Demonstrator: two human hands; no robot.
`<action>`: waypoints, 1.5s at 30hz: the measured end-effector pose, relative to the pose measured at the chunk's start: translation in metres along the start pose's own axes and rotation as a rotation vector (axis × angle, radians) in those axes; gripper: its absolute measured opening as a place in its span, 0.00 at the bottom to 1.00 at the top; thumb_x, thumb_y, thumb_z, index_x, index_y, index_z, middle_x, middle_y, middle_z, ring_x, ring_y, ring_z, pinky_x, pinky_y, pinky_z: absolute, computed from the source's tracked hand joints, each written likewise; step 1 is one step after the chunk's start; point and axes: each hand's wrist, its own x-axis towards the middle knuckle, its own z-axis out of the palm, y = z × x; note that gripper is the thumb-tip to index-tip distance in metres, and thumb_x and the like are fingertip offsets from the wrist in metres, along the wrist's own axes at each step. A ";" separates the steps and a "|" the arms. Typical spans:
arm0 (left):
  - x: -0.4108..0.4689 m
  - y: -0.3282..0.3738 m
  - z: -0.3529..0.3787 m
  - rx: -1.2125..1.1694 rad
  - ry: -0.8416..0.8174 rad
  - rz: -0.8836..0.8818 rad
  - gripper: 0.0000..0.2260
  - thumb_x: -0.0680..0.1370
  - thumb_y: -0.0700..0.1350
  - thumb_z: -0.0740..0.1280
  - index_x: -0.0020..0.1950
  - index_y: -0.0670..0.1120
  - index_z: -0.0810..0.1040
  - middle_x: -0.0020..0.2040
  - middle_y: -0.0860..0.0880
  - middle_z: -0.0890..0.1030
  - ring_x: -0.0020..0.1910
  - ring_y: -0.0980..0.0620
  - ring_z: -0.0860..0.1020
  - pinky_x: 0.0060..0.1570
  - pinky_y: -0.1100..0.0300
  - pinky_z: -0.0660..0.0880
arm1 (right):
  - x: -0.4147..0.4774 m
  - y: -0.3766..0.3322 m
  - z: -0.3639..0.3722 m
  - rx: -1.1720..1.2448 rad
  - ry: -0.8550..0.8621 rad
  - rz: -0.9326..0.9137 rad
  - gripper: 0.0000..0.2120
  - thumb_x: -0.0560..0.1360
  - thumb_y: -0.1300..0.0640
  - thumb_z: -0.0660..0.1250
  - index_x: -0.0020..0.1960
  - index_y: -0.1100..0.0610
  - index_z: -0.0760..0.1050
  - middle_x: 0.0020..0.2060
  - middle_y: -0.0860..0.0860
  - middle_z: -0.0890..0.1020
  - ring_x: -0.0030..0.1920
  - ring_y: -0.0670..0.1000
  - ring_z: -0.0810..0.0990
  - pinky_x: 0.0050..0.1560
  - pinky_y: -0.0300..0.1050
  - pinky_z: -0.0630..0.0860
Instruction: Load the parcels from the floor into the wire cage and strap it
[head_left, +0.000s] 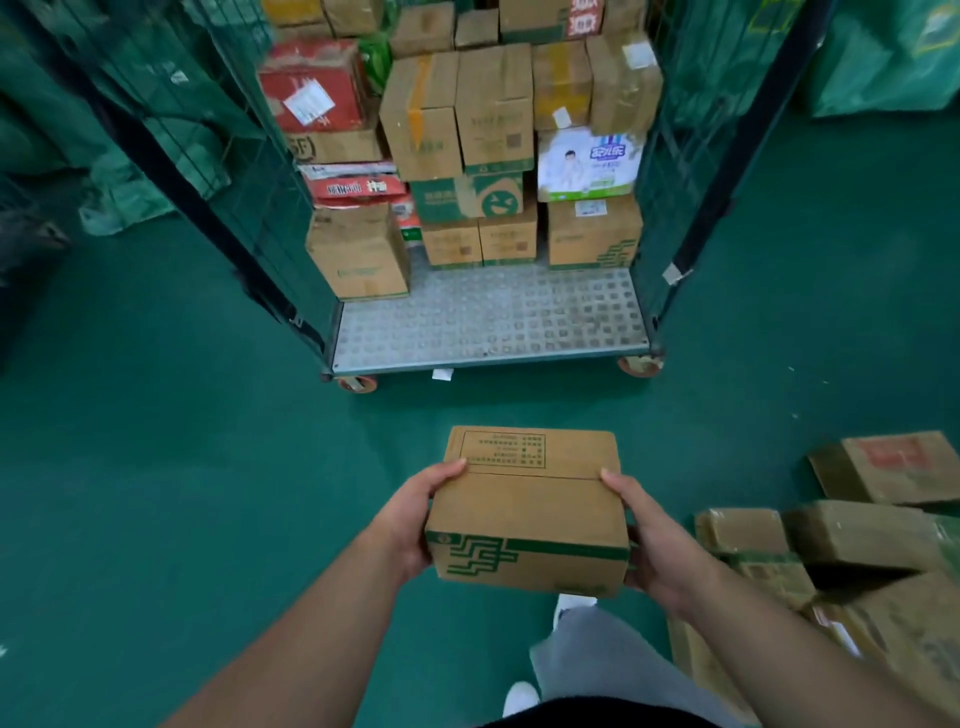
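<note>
At ten o'clock from the person, green sacks (130, 171) slump on the green floor (156, 467), seen through the mesh side of the wire cage (488, 322). The cage stands at twelve with its front open. Stacked parcels (467, 130) fill the back, and one lone carton (358, 254) sits forward on the left of the metal deck. Nearer in, the left hand (410, 514) grips the left end of a cardboard box (527, 512) (green stripe on its near face), thumb on top, fingers hidden beneath. The right hand (660, 540) clasps the other end the same way. The box hangs in the air short of the cage, with only floor between them. At four o'clock, loose parcels (831, 540) lie heaped on the floor, near the right forearm.
</note>
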 end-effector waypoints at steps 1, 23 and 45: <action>0.012 0.017 0.003 -0.008 0.014 0.006 0.17 0.78 0.58 0.68 0.57 0.47 0.83 0.48 0.42 0.86 0.43 0.42 0.84 0.45 0.51 0.80 | 0.013 -0.019 0.002 0.013 -0.007 -0.006 0.28 0.74 0.32 0.67 0.62 0.52 0.81 0.55 0.59 0.86 0.58 0.62 0.83 0.60 0.59 0.81; 0.184 0.345 -0.055 -0.509 0.243 0.128 0.43 0.61 0.61 0.84 0.70 0.51 0.70 0.61 0.44 0.83 0.57 0.39 0.82 0.45 0.39 0.83 | 0.275 -0.323 0.228 0.159 -0.056 0.036 0.55 0.61 0.38 0.84 0.78 0.42 0.56 0.61 0.58 0.83 0.54 0.65 0.86 0.50 0.70 0.81; 0.333 0.765 -0.002 -0.317 0.183 0.390 0.35 0.61 0.68 0.77 0.63 0.54 0.80 0.52 0.48 0.87 0.51 0.46 0.85 0.46 0.56 0.76 | 0.490 -0.694 0.385 0.593 0.157 -0.437 0.51 0.61 0.45 0.86 0.75 0.39 0.58 0.65 0.51 0.79 0.60 0.59 0.83 0.60 0.66 0.79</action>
